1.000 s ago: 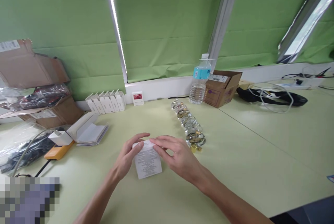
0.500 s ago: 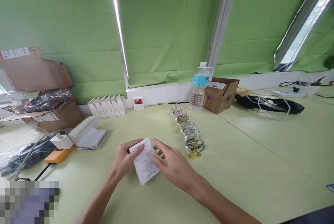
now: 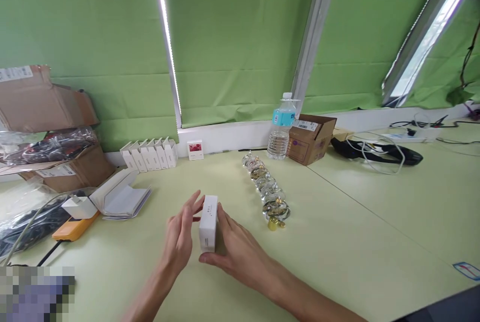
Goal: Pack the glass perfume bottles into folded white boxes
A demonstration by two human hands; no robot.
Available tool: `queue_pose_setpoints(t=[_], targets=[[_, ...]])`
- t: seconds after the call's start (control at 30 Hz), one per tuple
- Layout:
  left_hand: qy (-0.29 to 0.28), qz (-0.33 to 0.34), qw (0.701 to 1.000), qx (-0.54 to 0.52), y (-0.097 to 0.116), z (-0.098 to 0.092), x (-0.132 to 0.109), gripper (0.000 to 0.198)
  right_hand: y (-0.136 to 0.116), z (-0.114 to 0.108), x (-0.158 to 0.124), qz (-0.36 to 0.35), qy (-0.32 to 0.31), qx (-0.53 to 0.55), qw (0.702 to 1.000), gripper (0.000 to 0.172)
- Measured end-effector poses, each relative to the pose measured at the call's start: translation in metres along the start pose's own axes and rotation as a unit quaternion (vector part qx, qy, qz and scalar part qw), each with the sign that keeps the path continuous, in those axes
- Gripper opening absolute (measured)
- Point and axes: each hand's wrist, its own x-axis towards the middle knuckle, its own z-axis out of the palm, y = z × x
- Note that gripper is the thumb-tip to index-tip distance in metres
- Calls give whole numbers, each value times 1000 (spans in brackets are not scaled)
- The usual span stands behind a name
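Observation:
A small white box (image 3: 208, 223) with fine print on its narrow side stands on edge, tilted slightly, low over the table. My right hand (image 3: 240, 252) grips it, thumb at the near end and fingers along the right side and far end. To its left is my left hand (image 3: 182, 234), fingers stretched out and apart; the fingertips come close to the box's left side, and whether they touch it I cannot tell. Right of my hands lies a long row of clear and gold bangle-like rings (image 3: 268, 189), with small yellow pieces (image 3: 275, 223) at its near end.
Along the wall stand several white boxes (image 3: 150, 156) and a card with a red picture (image 3: 195, 150). A water bottle (image 3: 281, 129) and an open cardboard box (image 3: 310, 139) are behind. At left are an open notebook (image 3: 125, 199), an orange power strip (image 3: 75, 228) and stacked cartons (image 3: 45, 102).
The white box has turned from its broad printed face to its narrow side. My right hand has closed around it, while my left hand has let go and opened beside it.

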Motion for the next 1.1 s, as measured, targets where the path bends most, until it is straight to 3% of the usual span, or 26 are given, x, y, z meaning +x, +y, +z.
queue_pose_setpoints(t=[0.13,0.33,0.47,0.63,0.73,0.87,1.1], targets=[[5,-63,998,-8,-9,-2,10,44,-4,-4,4,1,-7,32,999,94],[-75,-80,992,-64,-17,-2,8,52,-5,3,8,6,4,37,999,56],[-127,-70,984,-99,-15,-3,9,44,1,2,11,31,23,34,999,37],[-122,-66,989,-51,-17,-3,14,40,20,1,16,77,102,48,991,65],[-116,-68,991,-3,-19,-3,13,41,27,3,17,31,147,-33,988,81],[-117,-52,991,31,-22,-3,12,34,23,9,15,-76,162,-174,968,81],[-125,-36,991,33,-27,-3,12,33,19,20,17,-145,157,-309,927,75]])
